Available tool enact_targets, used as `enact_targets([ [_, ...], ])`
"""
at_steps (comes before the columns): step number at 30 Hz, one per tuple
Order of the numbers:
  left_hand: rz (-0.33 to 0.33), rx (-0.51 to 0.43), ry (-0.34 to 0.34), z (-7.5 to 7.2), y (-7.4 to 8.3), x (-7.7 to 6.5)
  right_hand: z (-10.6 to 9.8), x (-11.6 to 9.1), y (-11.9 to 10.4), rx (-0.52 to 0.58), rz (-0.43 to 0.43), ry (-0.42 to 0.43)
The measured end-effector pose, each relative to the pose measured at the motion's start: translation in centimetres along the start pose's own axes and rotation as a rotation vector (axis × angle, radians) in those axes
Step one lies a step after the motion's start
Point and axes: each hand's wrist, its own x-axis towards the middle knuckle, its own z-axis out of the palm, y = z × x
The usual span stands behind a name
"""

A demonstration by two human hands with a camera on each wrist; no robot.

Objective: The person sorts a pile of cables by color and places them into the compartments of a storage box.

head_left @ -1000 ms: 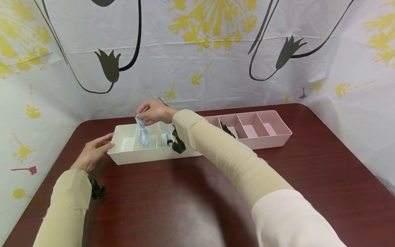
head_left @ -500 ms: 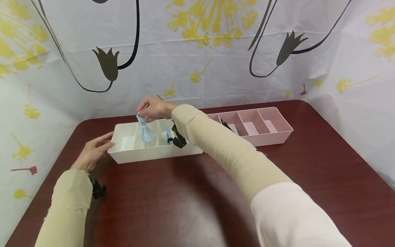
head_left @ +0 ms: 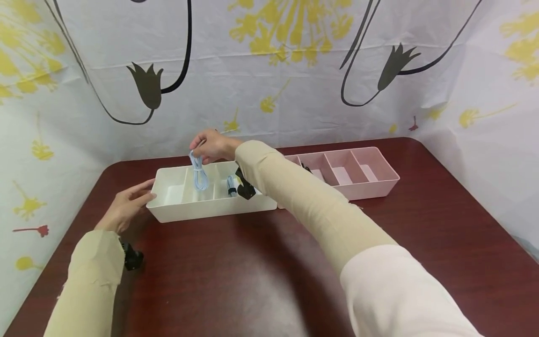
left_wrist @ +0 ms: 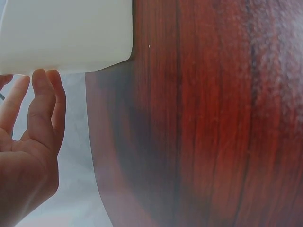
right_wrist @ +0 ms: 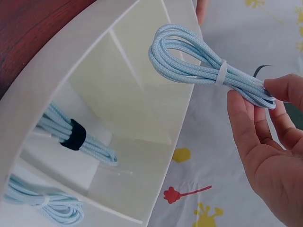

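A looped light-blue braided cable (right_wrist: pixel 189 56), bound with a white tie, is pinched by my right hand (right_wrist: pixel 279 151) between thumb and fingers. In the head view it hangs over the second compartment from the left of the white divided box (head_left: pixel 210 211). My left hand (head_left: pixel 126 206) touches the left end of this box; the left wrist view shows its fingertips against the outer wall (left_wrist: pixel 71 38). Inside the box lie a blue cable with a black strap (right_wrist: pixel 52 118) and, one compartment over, another blue cable with a white tie (right_wrist: pixel 61 208).
A pink divided box (head_left: pixel 366 189) stands end to end with the white one on the right, partly hidden by my right sleeve (head_left: pixel 311 210). Something black (head_left: pixel 306 167) lies in it. The dark red-brown table (head_left: pixel 236 281) ends at a patterned white cloth (head_left: pixel 269 93) behind.
My right hand has risen slightly and shifted a little right, carrying the cable with it. The left hand stays at the white box's end.
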Motion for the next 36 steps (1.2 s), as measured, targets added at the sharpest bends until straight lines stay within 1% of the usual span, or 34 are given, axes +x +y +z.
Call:
enact_targets([
  [3,0.002,0.0,-0.003,-0.1,0.0,0.0,-0.2,0.2,0.2,-0.003,0.001,0.022],
  [9,0.011,0.0,-0.011,0.0,0.1,0.2,-0.6,0.2,0.8,-0.002,0.006,0.019],
  [14,0.009,-0.007,-0.016,0.2,0.1,0.2,-0.5,0.0,1.2,-0.019,0.019,0.022],
  [22,0.015,-0.001,0.013,0.3,0.2,0.5,-0.4,-0.5,1.3,-0.06,-0.009,0.052],
  [29,0.011,-0.007,0.011,0.2,0.2,0.4,-0.1,-0.4,1.5,-0.05,0.016,0.034],
  [33,0.002,-0.008,0.013,0.0,0.1,0.3,0.4,-0.1,1.6,-0.051,0.025,0.024],
  [36,0.0,-0.007,0.018,-0.1,0.0,0.2,0.9,0.2,1.5,-0.056,0.017,0.008],
])
